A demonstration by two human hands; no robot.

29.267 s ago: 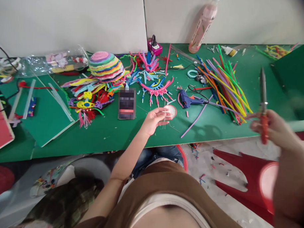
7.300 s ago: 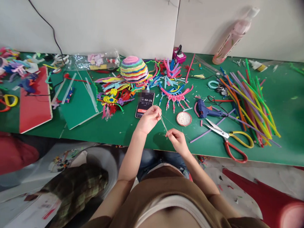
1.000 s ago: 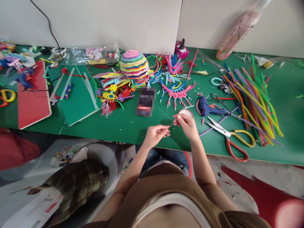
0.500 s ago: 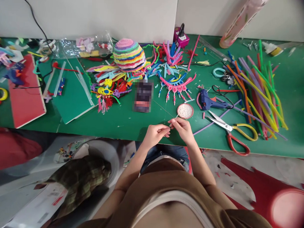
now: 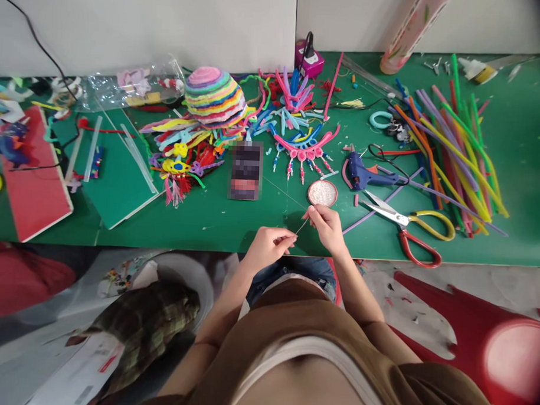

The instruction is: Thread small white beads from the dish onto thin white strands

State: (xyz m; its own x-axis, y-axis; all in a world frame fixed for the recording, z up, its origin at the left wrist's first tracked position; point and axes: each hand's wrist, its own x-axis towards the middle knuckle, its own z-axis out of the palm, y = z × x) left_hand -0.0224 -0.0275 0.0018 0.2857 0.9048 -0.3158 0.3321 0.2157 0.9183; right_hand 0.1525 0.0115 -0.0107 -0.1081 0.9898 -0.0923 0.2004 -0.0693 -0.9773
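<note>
L hand [image 5: 271, 247] & R hand [image 5: 326, 226] pinch thin strand [image 5: 302, 226], ends unclear; btl [image 5: 414, 33] top cropped.

My L hand [image 5: 272, 248] is pinching w/ thumb & fingers; my R hand [image 5: 326, 226] is pinching too, slightly further fwd. L forearm [image 5: 226, 298] & R forearm [image 5: 360, 285] are angling inward.

Dish [image 5: 309, 193] on the table [image 5: 198, 231], phone [image 5: 245, 170] to its left, scissors [image 5: 401, 220] to its right

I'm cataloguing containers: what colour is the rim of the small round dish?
The dish rim is reddish, seen in the head view.
</note>
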